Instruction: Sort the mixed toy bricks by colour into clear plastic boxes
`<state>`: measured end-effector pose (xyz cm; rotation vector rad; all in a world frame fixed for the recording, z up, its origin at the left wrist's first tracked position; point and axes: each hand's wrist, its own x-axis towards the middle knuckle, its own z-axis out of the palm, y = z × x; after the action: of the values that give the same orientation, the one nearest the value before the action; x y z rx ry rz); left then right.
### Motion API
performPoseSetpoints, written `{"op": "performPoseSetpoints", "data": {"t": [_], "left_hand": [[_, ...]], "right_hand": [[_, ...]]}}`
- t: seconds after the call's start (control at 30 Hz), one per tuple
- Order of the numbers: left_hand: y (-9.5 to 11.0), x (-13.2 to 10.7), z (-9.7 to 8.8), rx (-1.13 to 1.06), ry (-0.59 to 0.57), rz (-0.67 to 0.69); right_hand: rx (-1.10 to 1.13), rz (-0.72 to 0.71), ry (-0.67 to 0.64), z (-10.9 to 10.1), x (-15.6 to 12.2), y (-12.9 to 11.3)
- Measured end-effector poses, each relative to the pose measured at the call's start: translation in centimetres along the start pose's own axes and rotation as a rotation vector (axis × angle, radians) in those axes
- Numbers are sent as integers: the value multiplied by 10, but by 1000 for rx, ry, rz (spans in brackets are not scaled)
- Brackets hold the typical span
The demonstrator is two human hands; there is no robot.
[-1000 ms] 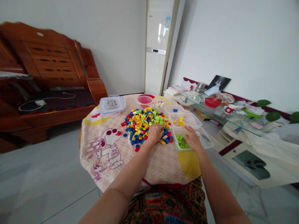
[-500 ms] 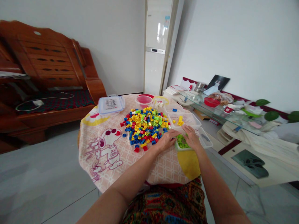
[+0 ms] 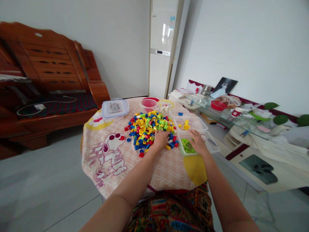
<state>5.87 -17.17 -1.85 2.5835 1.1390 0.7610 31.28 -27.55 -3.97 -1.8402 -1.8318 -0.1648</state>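
A heap of small toy building bricks (image 3: 147,125) in yellow, blue, red, green and white lies on the cloth-covered table. At the heap's near right side is my left hand (image 3: 161,139), its fingers bent down among the bricks; any brick in them is hidden. My right hand (image 3: 198,142) rests over the right side of a clear plastic box (image 3: 190,154), fingers stretched out. Light green bricks (image 3: 186,145) lie in this box. Behind it, a second clear box (image 3: 204,126) holds a few yellow bricks (image 3: 186,125), and a farther one contains a blue brick (image 3: 180,114).
A pink bowl (image 3: 148,103) and white bricks (image 3: 165,107) are at the table's back. A lidded box (image 3: 115,108) stands at the back left. On the right, a glass shelf (image 3: 227,117) carries a red bowl (image 3: 218,105) and papers. A wooden bench (image 3: 53,74) is to the left.
My left hand has moved left from the box of green bricks to the brick heap. My right hand has stayed at the box, and more of the green bricks now show.
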Motion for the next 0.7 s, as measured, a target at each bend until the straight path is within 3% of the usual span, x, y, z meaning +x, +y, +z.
{"op": "performPoseSetpoints", "data": {"t": [0.37,0.57,0.7], "left_hand": [[1,2,-6,-86,-36,2],[2,3,-8,-239,40,4],[5,2,-6,-382,87,86]], "right_hand": [[10,-2,20,-2,0,-3],[9,7,-2,-3,0,-4],[-7,18,-20,-4,0,-4]]}}
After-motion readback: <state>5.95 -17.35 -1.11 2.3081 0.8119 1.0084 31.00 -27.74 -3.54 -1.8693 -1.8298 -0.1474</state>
